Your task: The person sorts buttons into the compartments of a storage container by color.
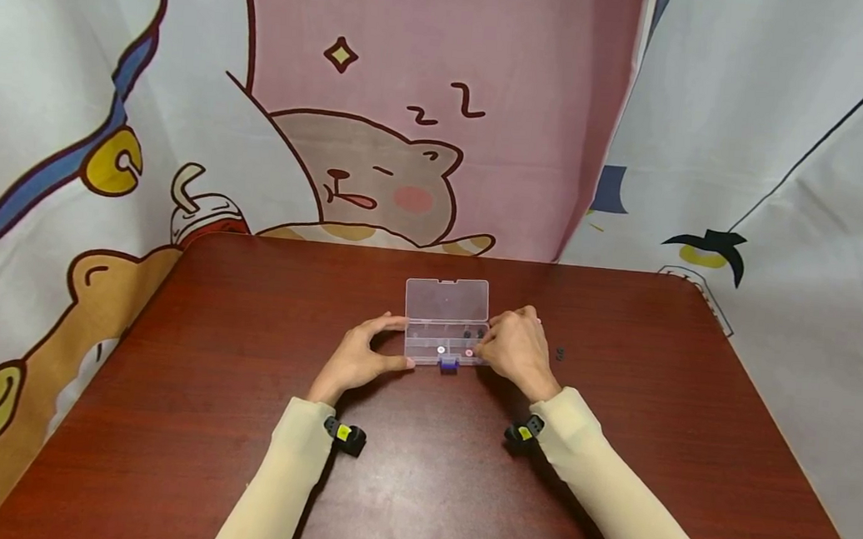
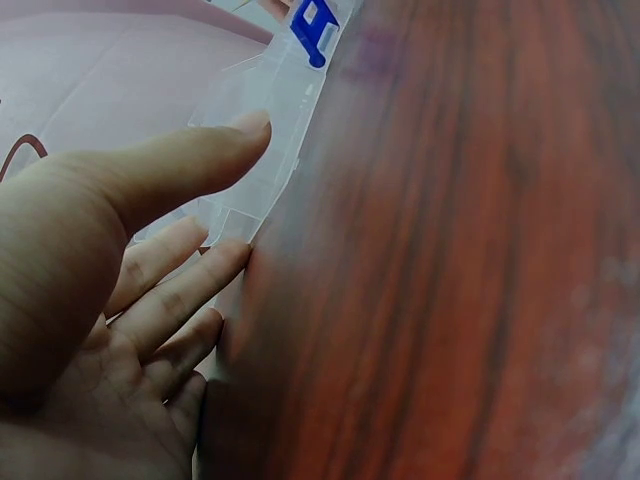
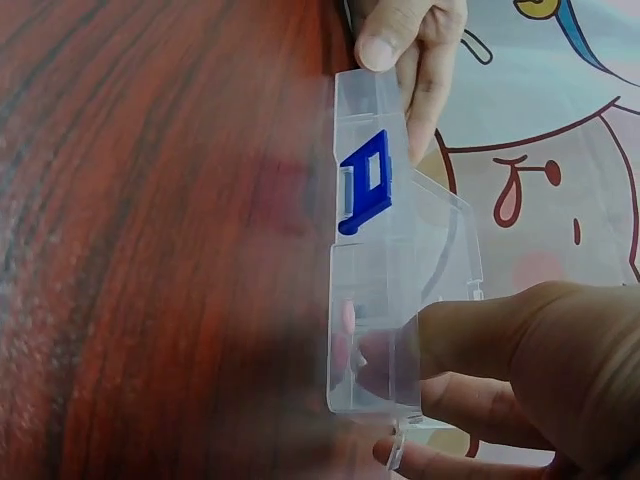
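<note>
A clear plastic compartment box with a blue latch lies on the table, its lid raised at the back. My left hand holds the box's left end, thumb at the front corner and fingers along the side. At the right end, my right hand reaches over the rim, its thumb dipping into a front compartment; I cannot tell whether it pinches anything. A white ring-like piece and a pink one lie in front compartments. Small dark pieces sit behind them.
Small dark pieces lie on the brown wooden table to the right of my right hand. A printed cartoon curtain hangs behind the table's far edge. Both wrists wear small black cameras.
</note>
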Tool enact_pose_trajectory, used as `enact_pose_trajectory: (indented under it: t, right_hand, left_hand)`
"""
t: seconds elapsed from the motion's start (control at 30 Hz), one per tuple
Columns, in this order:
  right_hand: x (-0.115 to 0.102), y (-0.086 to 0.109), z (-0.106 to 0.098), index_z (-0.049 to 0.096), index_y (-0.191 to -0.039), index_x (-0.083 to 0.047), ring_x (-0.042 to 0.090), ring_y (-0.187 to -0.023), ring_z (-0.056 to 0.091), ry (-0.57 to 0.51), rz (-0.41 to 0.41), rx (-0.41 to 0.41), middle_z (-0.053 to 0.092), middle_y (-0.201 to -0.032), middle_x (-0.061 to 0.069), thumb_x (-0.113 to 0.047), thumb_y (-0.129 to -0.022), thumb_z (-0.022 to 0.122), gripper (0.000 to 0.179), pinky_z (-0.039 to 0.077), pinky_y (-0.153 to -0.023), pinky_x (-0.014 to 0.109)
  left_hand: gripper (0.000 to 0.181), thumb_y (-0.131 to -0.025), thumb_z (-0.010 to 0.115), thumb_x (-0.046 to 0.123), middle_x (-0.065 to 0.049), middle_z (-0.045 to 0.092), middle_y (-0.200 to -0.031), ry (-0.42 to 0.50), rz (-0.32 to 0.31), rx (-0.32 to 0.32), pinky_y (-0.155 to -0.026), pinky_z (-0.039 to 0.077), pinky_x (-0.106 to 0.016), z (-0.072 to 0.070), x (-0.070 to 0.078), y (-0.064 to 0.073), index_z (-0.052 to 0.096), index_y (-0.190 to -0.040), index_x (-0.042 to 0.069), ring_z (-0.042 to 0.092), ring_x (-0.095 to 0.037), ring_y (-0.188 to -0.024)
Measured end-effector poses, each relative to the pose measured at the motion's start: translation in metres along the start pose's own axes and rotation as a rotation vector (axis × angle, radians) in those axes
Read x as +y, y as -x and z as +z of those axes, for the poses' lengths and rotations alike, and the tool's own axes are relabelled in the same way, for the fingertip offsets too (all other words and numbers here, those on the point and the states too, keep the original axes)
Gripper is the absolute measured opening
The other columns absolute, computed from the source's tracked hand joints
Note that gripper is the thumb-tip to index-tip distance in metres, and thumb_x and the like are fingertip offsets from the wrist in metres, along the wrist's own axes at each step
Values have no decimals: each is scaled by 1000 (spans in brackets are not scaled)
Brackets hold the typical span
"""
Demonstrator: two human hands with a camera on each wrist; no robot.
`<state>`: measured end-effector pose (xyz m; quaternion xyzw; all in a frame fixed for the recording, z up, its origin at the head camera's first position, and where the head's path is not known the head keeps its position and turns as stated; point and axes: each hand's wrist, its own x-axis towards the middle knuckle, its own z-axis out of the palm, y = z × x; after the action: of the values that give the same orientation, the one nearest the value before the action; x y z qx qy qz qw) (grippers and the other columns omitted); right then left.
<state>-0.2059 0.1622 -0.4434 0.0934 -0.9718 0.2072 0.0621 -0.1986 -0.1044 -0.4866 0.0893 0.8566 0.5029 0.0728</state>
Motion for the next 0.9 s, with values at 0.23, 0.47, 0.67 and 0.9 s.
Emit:
enact_pose_trajectory:
  t: [0.23, 0.47, 0.67, 0.9]
  right_hand:
    - [5, 0, -5, 83, -67, -12, 33, -114, 56, -94, -2, -13, 79, -109, 11, -21, -76, 87, 13, 46, -100, 47]
    - [16, 1, -5, 83, -74, -15, 31, -127, 47, -264, 38, -31, 74, -124, 11, -21, -80, 84, 8, 42, -105, 45]
    - [24, 2, -3, 84, -81, -15, 31, -130, 47, -340, -15, 13, 70, -131, 10, -20, -82, 82, 6, 37, -109, 51]
    - [28, 1, 1, 85, -85, -17, 26, -132, 46, -398, -53, 34, 68, -134, 6, -23, -83, 84, 6, 35, -112, 52]
  left_hand:
    - [67, -76, 92, 28, -9, 45, -161, -7, -1, -3, -125, 29, -50, 0, 1, -1, 65, -137, 25, 36, -26, -153]
    - [68, -76, 92, 29, -9, 44, -161, -3, 1, -6, -125, 29, -51, 1, 2, -1, 65, -138, 25, 36, -27, -153]
    - [68, -75, 92, 29, -9, 44, -162, 1, -1, -2, -125, 28, -51, 1, 0, -1, 65, -137, 25, 36, -27, -153]
    - [68, -75, 93, 30, -9, 44, -162, 4, -8, 3, -125, 29, -51, 1, -1, 0, 66, -137, 27, 36, -28, -153]
